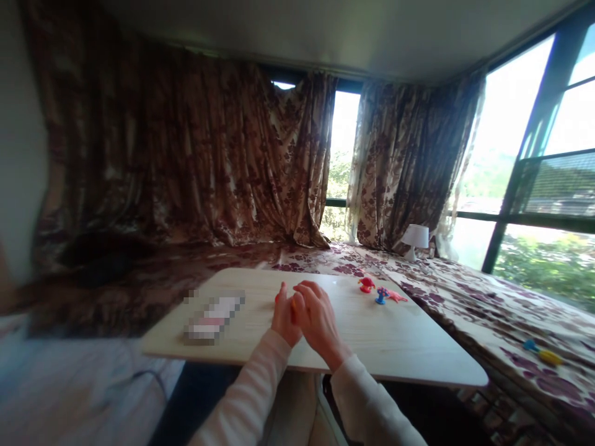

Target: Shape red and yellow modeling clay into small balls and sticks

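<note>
My left hand (286, 321) and my right hand (318, 314) meet above the middle of the table (385, 347), fingers curled in against each other. A small red-orange thing (277, 298) shows in part at the fingers; the hands cover most of it, so its kind cannot be made out. To the right of my hands, on the tabletop, are a red toy figure (366, 284), a blue toy with a spotted top (381, 297) and a flat coral-red toy with thin limbs (397, 297).
A blurred-out flat item (216, 319) lies on the table's left side. Beyond the table spreads a floral-covered surface (465, 291), bearing a small white lamp (415, 236) and a blue-and-yellow object (550, 357). Patterned curtains (223, 148) and windows surround it.
</note>
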`<state>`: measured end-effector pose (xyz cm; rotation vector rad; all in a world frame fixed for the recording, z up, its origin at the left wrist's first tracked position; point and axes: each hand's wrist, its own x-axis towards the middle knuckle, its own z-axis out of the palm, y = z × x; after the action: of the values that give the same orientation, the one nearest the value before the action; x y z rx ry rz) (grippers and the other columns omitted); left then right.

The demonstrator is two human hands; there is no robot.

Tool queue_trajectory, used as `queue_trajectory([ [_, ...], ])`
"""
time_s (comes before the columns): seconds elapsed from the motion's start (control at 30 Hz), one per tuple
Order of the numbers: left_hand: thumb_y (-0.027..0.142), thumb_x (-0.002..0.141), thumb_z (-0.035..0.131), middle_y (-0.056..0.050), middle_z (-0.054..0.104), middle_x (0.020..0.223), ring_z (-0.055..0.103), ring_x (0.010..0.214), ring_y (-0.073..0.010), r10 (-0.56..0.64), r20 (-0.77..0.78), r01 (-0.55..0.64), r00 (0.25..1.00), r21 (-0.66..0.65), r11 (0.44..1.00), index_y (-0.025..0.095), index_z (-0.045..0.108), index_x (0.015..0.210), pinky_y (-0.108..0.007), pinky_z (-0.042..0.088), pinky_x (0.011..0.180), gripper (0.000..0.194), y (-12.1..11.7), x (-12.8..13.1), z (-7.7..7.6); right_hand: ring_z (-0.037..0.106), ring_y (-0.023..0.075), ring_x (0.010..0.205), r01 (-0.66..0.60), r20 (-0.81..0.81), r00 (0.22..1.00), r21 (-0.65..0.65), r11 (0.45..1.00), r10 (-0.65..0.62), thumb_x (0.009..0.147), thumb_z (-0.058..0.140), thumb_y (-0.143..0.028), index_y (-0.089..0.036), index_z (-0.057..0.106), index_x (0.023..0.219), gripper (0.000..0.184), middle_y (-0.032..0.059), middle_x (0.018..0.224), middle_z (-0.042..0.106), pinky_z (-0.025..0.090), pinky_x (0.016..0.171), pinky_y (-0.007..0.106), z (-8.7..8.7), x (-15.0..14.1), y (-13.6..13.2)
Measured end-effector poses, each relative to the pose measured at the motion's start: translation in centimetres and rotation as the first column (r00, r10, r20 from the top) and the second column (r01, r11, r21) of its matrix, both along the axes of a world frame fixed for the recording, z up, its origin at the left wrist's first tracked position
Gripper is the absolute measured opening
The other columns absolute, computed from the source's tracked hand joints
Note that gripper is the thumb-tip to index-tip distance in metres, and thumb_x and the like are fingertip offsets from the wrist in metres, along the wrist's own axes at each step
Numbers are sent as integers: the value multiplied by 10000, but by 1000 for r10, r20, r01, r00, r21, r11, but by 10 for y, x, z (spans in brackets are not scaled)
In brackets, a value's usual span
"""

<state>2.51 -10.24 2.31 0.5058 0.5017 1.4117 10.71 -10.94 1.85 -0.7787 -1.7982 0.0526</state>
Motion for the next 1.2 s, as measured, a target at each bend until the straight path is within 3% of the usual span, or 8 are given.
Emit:
queue_trajectory([
  [0.17, 581, 832, 324, -116, 663, 799, 633, 762, -236, -363, 126, 358, 923, 61, 932, 110, 571, 923, -377, 467, 754, 539, -15, 0, -3, 546, 146, 650, 68, -187, 977, -192, 979, -105, 877, 403, -384, -179, 573, 658, 345, 36, 707, 597, 424, 627, 266, -4, 13, 23],
  [0.4, 584, 823, 342, -165, 567, 1170, 552, 1077, -264, -274, 112, 287, 955, -122, 950, 125, 460, 1162, -408, 411, 894, 583, 1, 5, -27, 350, 90, 377, -121, -513, 847, -446, 887, -143, 797, 400, -604, -203, 396, 443, 535, -60, 375, 353, 290, 423, 233, 5, 7, 37],
  [0.57, 503, 857, 329, -141, 624, 1074, 559, 1081, -262, -221, 190, 229, 957, -24, 973, 126, 551, 1034, -404, 403, 944, 472, 0, 9, -23, 483, 141, 510, -13, -265, 957, -447, 894, -119, 880, 309, -451, -195, 483, 539, 461, -2, 498, 505, 373, 545, 260, 0, -18, 15],
  [0.73, 393, 877, 348, -98, 659, 919, 607, 989, -217, -203, 281, 190, 938, 73, 979, 136, 587, 925, -355, 432, 932, 354, -3, 6, -11, 521, 226, 953, 228, 150, 964, -53, 972, -218, 827, 440, -189, -207, 601, 983, 225, 68, 934, 641, 274, 942, 415, 2, -19, 5],
  [0.87, 323, 867, 412, -12, 614, 628, 620, 606, -132, -60, 170, 57, 984, 23, 998, 167, 572, 756, -251, 508, 636, 249, -1, 6, -3, 532, 207, 990, 128, 76, 990, -155, 980, -117, 881, 391, -233, -212, 575, 1064, 260, 71, 1025, 627, 344, 916, 370, 2, -10, 18],
  [0.97, 399, 827, 482, 58, 411, 371, 388, 292, -72, 55, -28, -57, 998, -58, 997, 186, 417, 524, -175, 289, 319, 376, 1, 2, 0, 560, 181, 979, -24, -93, 996, -274, 962, -1, 905, 352, -296, -202, 564, 1056, 277, 65, 1052, 619, 418, 851, 317, 1, 0, 26],
  [1.07, 486, 807, 474, 83, 280, 296, 208, 219, -52, 166, -201, -194, 965, -128, 973, 203, 293, 464, -176, 103, 278, 480, 2, -1, -2, 561, 178, 974, -55, -120, 992, -251, 966, 25, 909, 349, -303, -187, 571, 1017, 273, 70, 1030, 619, 425, 856, 314, 2, 6, 20],
  [1.2, 529, 839, 392, 23, 497, 412, 476, 352, -114, 18, -72, -26, 997, -104, 994, 178, 508, 592, -232, 407, 419, 445, 0, -3, -4, 537, 190, 986, 29, 48, 999, -79, 996, -25, 894, 396, -253, -184, 568, 1030, 230, 78, 1038, 619, 380, 901, 341, 2, 2, 3],
])
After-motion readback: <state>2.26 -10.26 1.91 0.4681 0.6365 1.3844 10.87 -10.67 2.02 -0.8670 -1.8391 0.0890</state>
